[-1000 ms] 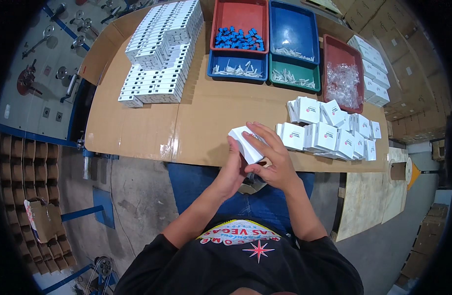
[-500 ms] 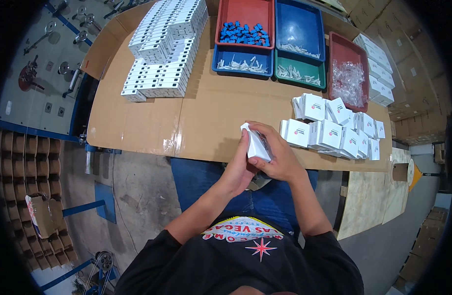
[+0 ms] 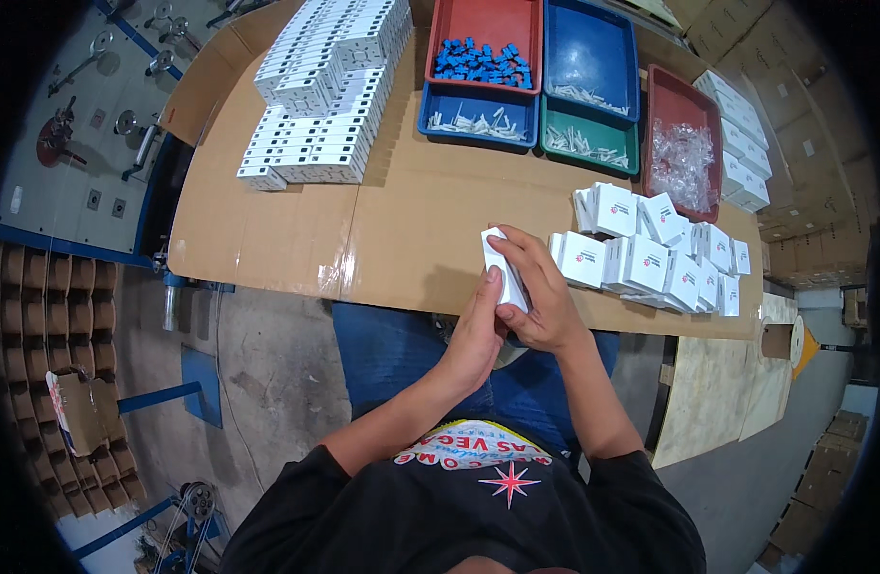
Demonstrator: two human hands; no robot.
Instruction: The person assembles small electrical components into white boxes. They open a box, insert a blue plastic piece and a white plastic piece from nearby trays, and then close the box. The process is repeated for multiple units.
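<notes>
Over the front edge of the cardboard-topped table, I hold a small white box (image 3: 503, 270) between both hands, one narrow side facing up. My left hand (image 3: 473, 335) presses its thumb on that narrow side; its other fingers are mostly hidden beneath. My right hand (image 3: 543, 292) wraps the box from the right, with its fingers along the far end and its thumb at the near end. Just to the right of my hands lies a loose group of similar small white boxes (image 3: 644, 263), some stacked or leaning on one another.
A tall block of white boxes (image 3: 316, 143) stands at the back left. At the back are a red tray (image 3: 443, 29) of blue parts, blue (image 3: 593, 48) and green (image 3: 627, 143) trays of small white pieces, and a red tray (image 3: 689, 91) of clear plastic pieces. More white boxes (image 3: 743, 158) stand far right.
The box has turned in my hands, so its narrow side now faces up more squarely. My left thumb has slid from the box's far end down onto its side. Both hands stay closed around it.
</notes>
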